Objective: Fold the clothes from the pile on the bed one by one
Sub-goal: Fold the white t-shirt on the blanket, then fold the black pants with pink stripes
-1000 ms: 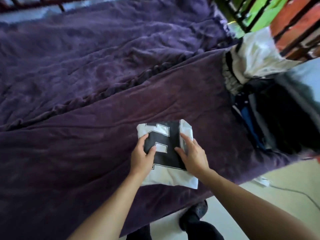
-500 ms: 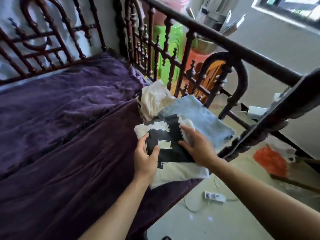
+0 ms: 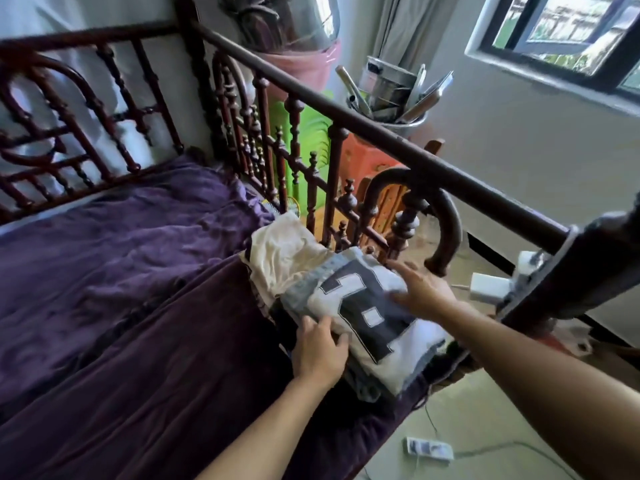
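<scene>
The right hand [image 3: 424, 289] lies flat and spread on the far side of the folded white shirt with the dark number [image 3: 372, 315], fingers wide, pressing rather than gripping; the left hand [image 3: 320, 348] cups the shirt's near edge at about seven o'clock, fingers loosely curled against the fold, so the bundle sits between the two palms. The shirt rests on top of folded denim [image 3: 304, 292], which is part of a stack at the corner of the bed, roughly four o'clock in the frame, with a cream garment [image 3: 284, 258] just beyond at eleven o'clock of the shirt. The risk, as I judge it, is the stack's place: it sits close to the mattress edge and beside the dark wooden bed rail [image 3: 381, 133], so a push from the right hand toward five o'clock could slide the shirt, or the layers under it, off onto the floor [image 3: 485, 410]. Letting go unevenly might also spring the fold open. The purple blanket [image 3: 121, 289] fills the frame from nine to six o'clock. The carved railing and its arch at two o'clock crowd the right wrist's way out. On the floor at five o'clock lie a power strip [image 3: 429, 447] and its cable.
</scene>
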